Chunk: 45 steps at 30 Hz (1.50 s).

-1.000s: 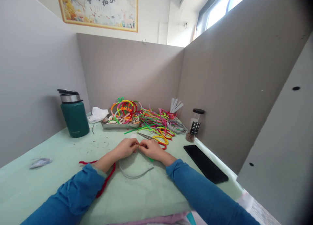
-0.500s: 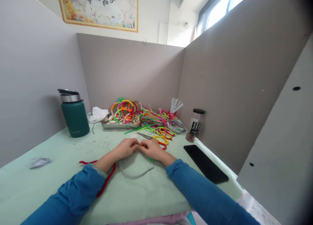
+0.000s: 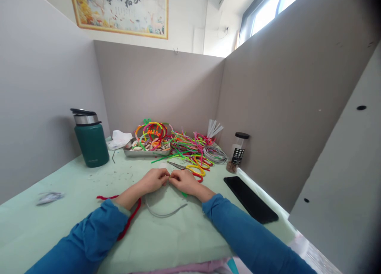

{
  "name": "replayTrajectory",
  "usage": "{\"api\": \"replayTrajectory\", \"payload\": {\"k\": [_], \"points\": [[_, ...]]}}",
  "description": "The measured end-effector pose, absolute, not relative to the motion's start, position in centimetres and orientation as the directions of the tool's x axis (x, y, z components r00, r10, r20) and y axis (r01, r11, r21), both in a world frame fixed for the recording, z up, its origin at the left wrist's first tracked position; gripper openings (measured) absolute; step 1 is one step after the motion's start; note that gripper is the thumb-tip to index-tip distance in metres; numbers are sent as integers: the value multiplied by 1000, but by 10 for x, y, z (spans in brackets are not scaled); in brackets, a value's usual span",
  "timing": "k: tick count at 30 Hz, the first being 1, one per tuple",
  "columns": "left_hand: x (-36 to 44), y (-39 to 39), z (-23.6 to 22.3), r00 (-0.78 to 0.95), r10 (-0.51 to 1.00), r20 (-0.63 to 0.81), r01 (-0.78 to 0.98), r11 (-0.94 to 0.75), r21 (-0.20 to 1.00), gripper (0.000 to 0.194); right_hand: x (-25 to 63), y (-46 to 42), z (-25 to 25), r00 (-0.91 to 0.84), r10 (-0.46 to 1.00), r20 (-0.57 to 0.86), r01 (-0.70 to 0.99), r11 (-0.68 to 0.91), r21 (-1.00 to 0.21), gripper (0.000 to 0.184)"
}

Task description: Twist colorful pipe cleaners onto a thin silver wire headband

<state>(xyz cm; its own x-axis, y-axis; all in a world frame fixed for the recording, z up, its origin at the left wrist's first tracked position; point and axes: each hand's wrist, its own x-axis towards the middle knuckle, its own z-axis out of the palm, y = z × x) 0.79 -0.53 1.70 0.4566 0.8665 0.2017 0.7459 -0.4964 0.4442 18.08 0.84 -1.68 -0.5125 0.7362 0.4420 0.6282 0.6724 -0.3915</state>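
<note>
My left hand [image 3: 153,179] and my right hand [image 3: 184,181] meet at the middle of the table, fingers pinched together over a small piece where they touch. A grey headband [image 3: 163,212] curves on the table just below both hands, its ends running up under them. A green pipe cleaner [image 3: 183,194] pokes out beneath my right hand. A red pipe cleaner [image 3: 129,216] lies under my left wrist and sleeve. What sits between the fingertips is too small to name.
A pile of coloured pipe cleaners [image 3: 190,149] and a metal tray [image 3: 147,152] lie behind the hands, with yellow-handled scissors [image 3: 190,168] in front. A green flask [image 3: 91,141] stands left, a black phone [image 3: 250,198] and a small jar [image 3: 237,152] right. Grey partitions wall in the desk.
</note>
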Motion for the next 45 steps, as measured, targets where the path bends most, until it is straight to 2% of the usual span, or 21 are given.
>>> {"api": "replayTrajectory", "payload": {"k": [45], "points": [[8,-5,16,450,870,200,747,-490,450,20,181,7,-15,-519,743,423,637,666,-389,18]]}}
